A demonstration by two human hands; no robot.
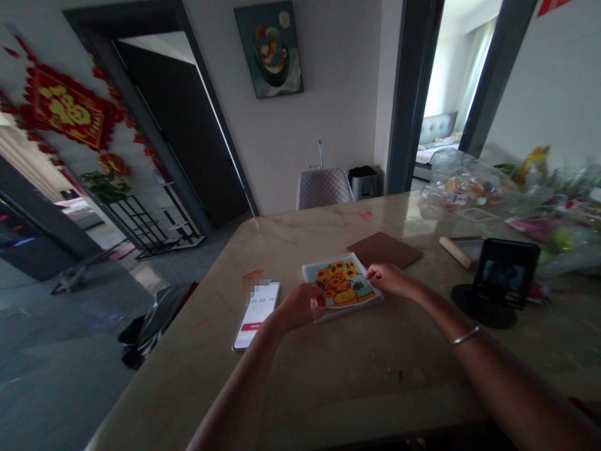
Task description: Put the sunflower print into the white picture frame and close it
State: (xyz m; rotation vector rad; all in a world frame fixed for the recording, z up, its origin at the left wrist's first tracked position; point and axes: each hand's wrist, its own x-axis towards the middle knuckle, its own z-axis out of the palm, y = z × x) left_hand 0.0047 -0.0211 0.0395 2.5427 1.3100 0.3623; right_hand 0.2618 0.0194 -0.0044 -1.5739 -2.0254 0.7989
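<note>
A square picture of yellow sunflowers on a blue ground (345,282) lies on the table, with a pale border and what looks like clear plastic along its front edge. My left hand (300,305) is closed at its left front side, fingers curled against the picture. Over at the right edge, my right hand (385,279) is closed in a pinch on it. Just behind the picture lies a flat brown board (385,249). Left of my left hand rests a phone (256,316) with a lit timer screen.
A black tablet-like device on a round stand (507,275) stands at the right, with a wooden roller (456,252) behind it. Clear plastic packaging (469,181) and clutter fill the far right. A quilted chair (325,189) stands beyond the marbled table (328,388).
</note>
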